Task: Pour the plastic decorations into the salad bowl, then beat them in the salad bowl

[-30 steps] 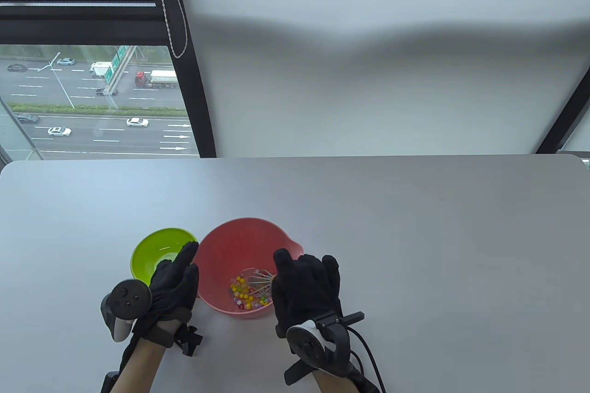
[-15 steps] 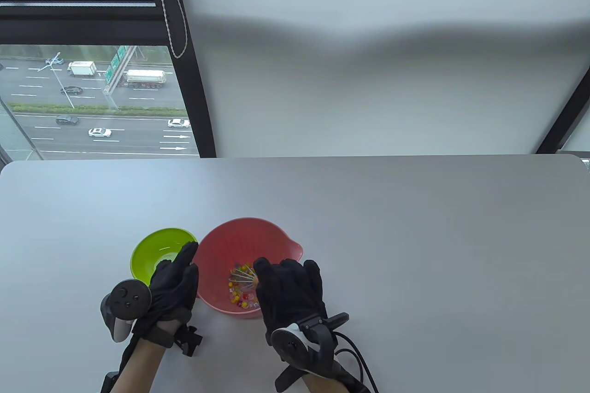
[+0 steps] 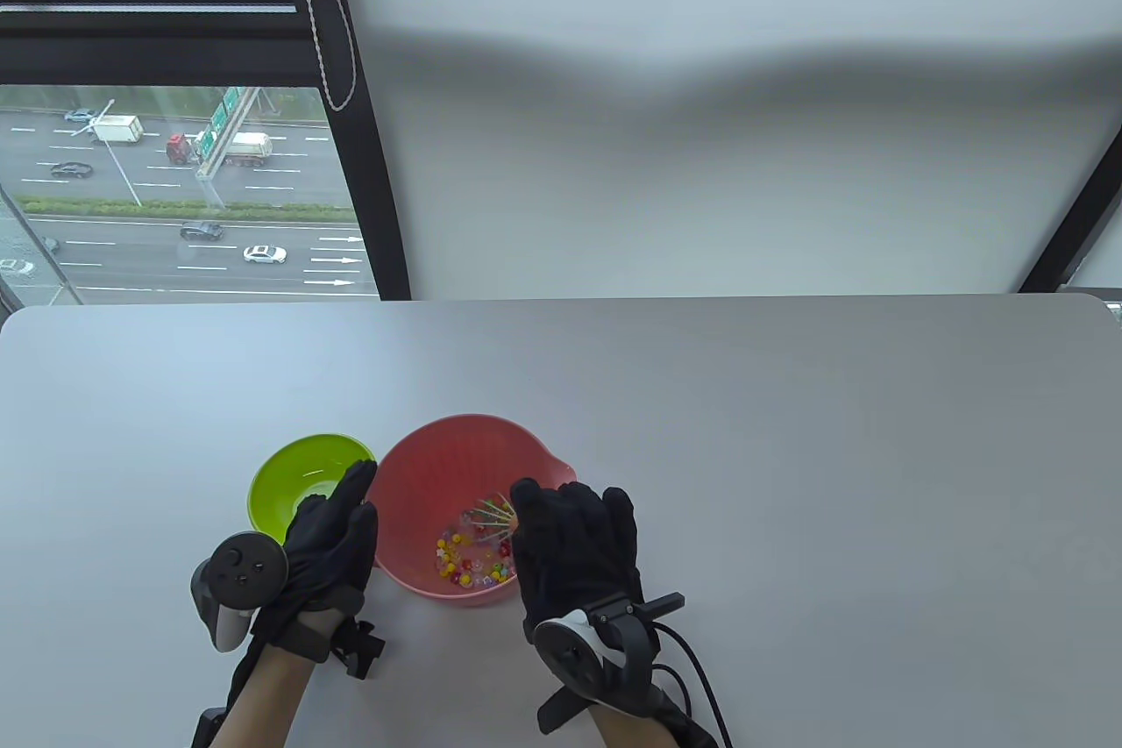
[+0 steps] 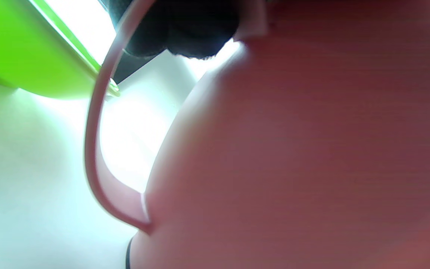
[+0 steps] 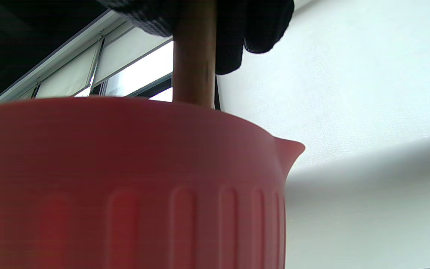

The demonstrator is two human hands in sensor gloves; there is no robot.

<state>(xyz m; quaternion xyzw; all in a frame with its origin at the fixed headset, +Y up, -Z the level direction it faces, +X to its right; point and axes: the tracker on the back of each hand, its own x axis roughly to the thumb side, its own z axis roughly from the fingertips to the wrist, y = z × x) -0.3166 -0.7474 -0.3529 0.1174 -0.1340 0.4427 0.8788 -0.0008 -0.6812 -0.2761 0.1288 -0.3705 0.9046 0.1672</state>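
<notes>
The pink salad bowl (image 3: 447, 467) stands near the table's front edge with small coloured plastic decorations (image 3: 469, 564) scattered on its bottom. My right hand (image 3: 570, 542) grips the wooden handle (image 5: 194, 56) of a wire whisk (image 3: 491, 514), whose head is down inside the bowl above the decorations. My left hand (image 3: 337, 533) holds the bowl at its left rim, by the loop handle (image 4: 95, 130). The left wrist view is filled by the bowl's outer wall (image 4: 293, 149), with the glove's fingers (image 4: 185, 30) at the top.
A lime-green small bowl (image 3: 294, 480) sits just left of the pink bowl, touching distance from my left hand. The pink bowl's spout (image 5: 291, 149) points to the right and away. The grey table (image 3: 789, 432) stretches behind and to the right.
My right hand swung left, then back right and a little farther away, carrying the whisk round inside the bowl. The decorations have shifted. My left hand has stayed put.
</notes>
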